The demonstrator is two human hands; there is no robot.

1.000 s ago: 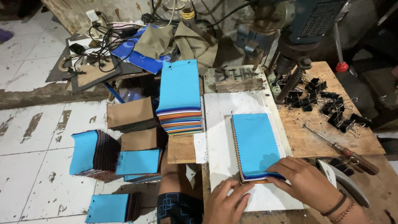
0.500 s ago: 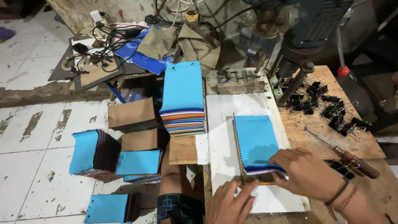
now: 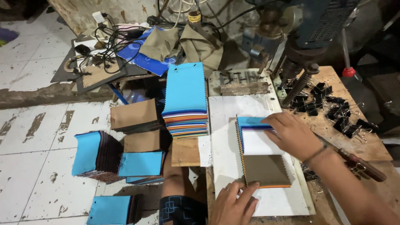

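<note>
1. The stack of fabric swatches [image 3: 263, 160] lies on the white board [image 3: 233, 112] on the workbench, its top layers folded back toward the drill press [image 3: 308, 29], so a white sheet and a brown swatch show
2. The right hand [image 3: 293, 133] lies flat, fingers together, pressing the turned-back blue layers down; if it lifts, I judge they could spring forward and lose the place
3. The left hand [image 3: 233, 202] pins the stack's near edge with spread fingertips; a slip there could skew the zigzag-cut edges out of line
4. The stack looks thin-leaved and floppy, orange at the bottom, pinked along its left side
5. A taller blue-topped pile [image 3: 185, 100] stands just beside the board, binder clips [image 3: 329, 110] and a screwdriver [image 3: 358, 160] to the right
</note>
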